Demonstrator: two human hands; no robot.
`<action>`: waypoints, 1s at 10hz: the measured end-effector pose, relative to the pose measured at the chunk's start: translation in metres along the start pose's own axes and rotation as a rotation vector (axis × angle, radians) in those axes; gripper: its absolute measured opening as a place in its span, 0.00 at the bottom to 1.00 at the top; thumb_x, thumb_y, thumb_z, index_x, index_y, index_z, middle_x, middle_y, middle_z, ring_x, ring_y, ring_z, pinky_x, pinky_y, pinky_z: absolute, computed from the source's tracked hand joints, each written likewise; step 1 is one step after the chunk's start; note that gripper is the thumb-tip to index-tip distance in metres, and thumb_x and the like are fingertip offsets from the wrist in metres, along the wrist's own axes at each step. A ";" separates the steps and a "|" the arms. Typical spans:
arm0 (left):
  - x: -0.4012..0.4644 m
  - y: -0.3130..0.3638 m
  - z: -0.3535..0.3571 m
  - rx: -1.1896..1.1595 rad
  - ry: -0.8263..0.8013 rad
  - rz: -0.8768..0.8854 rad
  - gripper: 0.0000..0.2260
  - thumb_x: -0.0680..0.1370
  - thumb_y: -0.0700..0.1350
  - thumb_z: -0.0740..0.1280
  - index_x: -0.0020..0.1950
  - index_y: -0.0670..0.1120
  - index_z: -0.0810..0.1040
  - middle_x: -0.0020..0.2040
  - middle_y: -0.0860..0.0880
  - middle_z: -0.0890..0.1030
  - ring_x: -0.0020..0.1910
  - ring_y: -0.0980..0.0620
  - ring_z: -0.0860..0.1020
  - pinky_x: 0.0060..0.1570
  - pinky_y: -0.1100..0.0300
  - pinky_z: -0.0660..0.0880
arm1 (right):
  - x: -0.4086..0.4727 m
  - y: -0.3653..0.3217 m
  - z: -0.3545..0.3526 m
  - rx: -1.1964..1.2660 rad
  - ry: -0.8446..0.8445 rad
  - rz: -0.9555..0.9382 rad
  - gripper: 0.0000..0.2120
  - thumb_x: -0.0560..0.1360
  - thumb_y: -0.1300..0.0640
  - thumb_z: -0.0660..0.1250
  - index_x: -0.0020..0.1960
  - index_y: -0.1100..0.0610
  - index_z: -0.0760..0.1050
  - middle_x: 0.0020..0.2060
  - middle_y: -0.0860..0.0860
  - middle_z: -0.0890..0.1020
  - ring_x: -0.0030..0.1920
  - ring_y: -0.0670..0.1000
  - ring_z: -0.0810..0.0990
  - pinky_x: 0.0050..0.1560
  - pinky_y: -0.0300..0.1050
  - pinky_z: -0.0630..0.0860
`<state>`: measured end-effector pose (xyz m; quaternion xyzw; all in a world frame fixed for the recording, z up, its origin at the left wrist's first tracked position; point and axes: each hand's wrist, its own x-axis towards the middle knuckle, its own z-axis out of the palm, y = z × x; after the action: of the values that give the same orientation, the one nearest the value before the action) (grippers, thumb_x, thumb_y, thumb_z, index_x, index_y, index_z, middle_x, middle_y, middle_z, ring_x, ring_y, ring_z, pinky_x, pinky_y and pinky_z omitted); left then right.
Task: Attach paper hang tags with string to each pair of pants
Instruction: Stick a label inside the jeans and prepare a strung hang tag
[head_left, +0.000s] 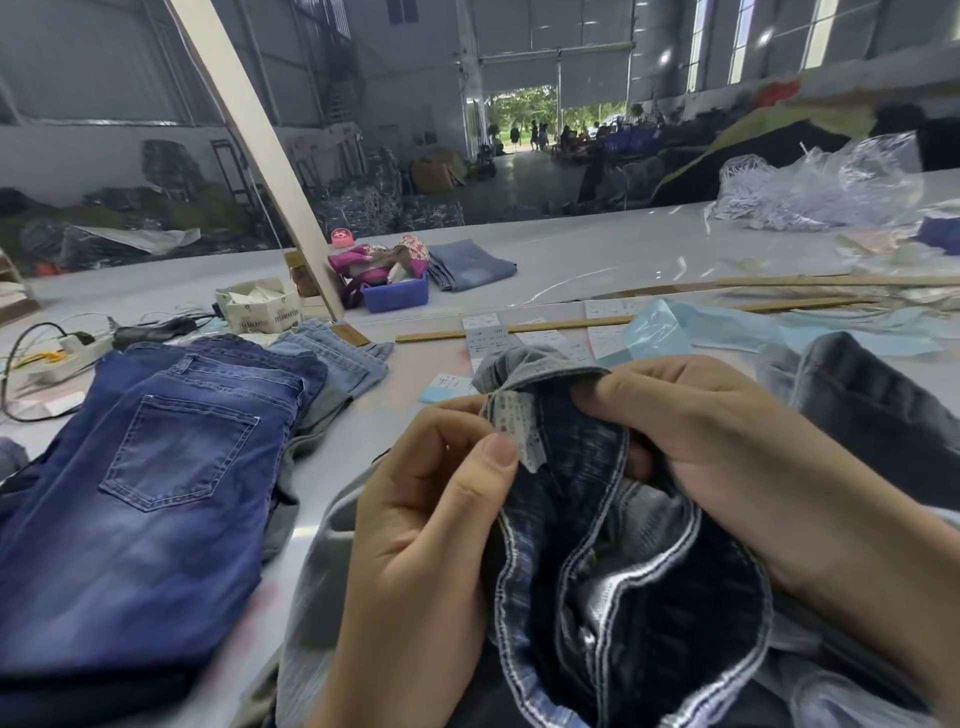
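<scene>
Pinching the sewn-in label (514, 431) with left hand (431, 519), right hand (727, 447) gripping folded-back waistband of jeans (623, 561) above the table (545, 270), probably exposing an attachment spot; no hang tag held.

This is a garment warehouse or factory hall: high metal walls, a wide open doorway (522, 117) at the far end, heaps of clothes (156, 218) along the floor, and a long white table (597, 260) carrying stacked jeans (171, 467) and loose paper tags (485, 338).

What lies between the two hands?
In the head view, between the left hand and right hand: the opened jeans and their white label, pinched by the left hand.
</scene>
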<state>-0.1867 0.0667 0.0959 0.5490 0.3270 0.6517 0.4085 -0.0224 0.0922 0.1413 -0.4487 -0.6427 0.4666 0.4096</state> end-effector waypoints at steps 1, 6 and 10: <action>0.000 -0.001 0.000 0.011 -0.013 0.040 0.05 0.70 0.52 0.70 0.44 0.55 0.81 0.44 0.50 0.80 0.46 0.52 0.78 0.48 0.56 0.73 | 0.001 0.001 0.000 0.006 -0.002 0.001 0.13 0.69 0.46 0.64 0.31 0.53 0.74 0.25 0.55 0.67 0.28 0.55 0.62 0.29 0.45 0.59; 0.000 0.003 0.006 0.150 0.062 0.192 0.07 0.66 0.49 0.74 0.43 0.54 0.85 0.50 0.50 0.80 0.37 0.49 0.75 0.37 0.61 0.71 | 0.002 -0.002 0.011 -0.041 0.017 -0.033 0.29 0.64 0.36 0.72 0.45 0.62 0.82 0.41 0.68 0.82 0.39 0.69 0.81 0.47 0.70 0.76; 0.002 -0.001 0.001 0.013 0.150 0.048 0.09 0.67 0.51 0.72 0.32 0.46 0.79 0.46 0.51 0.80 0.44 0.51 0.78 0.49 0.51 0.71 | 0.005 -0.006 0.017 -0.060 0.023 0.039 0.34 0.64 0.39 0.71 0.51 0.70 0.76 0.49 0.75 0.77 0.49 0.78 0.75 0.50 0.75 0.73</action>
<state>-0.1854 0.0689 0.0959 0.5090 0.3476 0.6986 0.3634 -0.0409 0.0916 0.1435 -0.4787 -0.6428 0.4500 0.3940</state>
